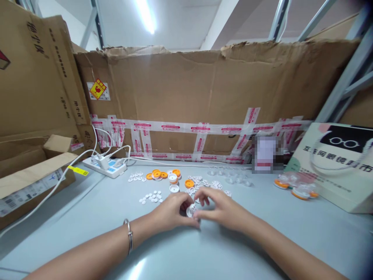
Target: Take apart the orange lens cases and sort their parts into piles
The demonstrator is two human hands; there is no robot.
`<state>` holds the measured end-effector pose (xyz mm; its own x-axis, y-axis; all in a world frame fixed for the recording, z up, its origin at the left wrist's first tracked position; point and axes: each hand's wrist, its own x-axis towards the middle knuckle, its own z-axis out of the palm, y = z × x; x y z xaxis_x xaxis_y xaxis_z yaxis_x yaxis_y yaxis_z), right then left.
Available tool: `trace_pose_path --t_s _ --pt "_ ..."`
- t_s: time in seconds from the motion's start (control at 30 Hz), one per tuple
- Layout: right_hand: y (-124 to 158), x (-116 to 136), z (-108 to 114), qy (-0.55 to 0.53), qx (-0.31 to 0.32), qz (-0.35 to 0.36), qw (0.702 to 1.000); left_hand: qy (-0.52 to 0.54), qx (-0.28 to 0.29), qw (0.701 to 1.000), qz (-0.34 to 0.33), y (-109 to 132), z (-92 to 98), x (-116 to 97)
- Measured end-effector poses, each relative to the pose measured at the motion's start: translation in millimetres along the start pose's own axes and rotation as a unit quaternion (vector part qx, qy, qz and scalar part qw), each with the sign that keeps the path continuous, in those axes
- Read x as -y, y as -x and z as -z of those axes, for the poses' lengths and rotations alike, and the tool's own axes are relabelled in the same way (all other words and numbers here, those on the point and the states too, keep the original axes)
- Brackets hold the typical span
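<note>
A small white round plastic part (190,211) stands at the front middle of the table, between my two hands. My left hand (172,210) curls around its left side, thumb in front and fingers behind. From the right, my right hand (223,210) bends over the same part, thumb tip against it and index finger arched above; the exact contact is partly hidden. Just behind lie several white perforated discs (216,184) and an orange ring (189,183). White cup-like rings (174,188) stand beyond my left hand.
Small white caps (150,197) and orange rings (156,173) lie left of centre. Clear plastic pieces (230,179) sit farther back. Orange-and-clear assemblies (301,191) rest by a paper bag (335,171). A power strip (109,167) and an open carton (37,171) occupy the left; cardboard (175,89) walls the back.
</note>
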<state>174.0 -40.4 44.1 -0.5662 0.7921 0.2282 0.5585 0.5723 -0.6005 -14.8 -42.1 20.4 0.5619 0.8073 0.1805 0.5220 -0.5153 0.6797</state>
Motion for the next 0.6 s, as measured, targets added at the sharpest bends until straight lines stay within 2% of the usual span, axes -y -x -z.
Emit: trace_pose_path --t_s 0.07,0.2,0.27,0.37,0.4,0.5,0.6 --pt "1 8 -13 0.002 0.032 0.016 0.999 -0.009 -0.003 1.000 -0.001 -1 -2.0 1" --pt "2 6 -24 0.001 -0.001 0.030 1.000 -0.023 -0.019 0.999 0.010 -2 -5.9 1" --pt "2 6 -22 -0.009 -0.057 0.019 0.998 -0.032 -0.029 0.999 0.023 -1 -6.7 -1" --pt "3 13 -13 -0.040 -0.178 -0.015 0.983 -0.023 -0.024 0.999 0.034 0 -6.6 -3" --pt "3 16 -10 -0.049 -0.198 -0.015 0.979 -0.020 -0.023 0.999 0.032 1 -6.5 -3" --pt "5 18 -4 -0.071 -0.171 0.003 0.983 -0.022 -0.024 0.999 0.020 1 -6.2 -2" --pt "4 12 -5 -0.107 -0.164 -0.021 0.980 -0.010 -0.021 1.000 0.002 0 -4.8 -1"
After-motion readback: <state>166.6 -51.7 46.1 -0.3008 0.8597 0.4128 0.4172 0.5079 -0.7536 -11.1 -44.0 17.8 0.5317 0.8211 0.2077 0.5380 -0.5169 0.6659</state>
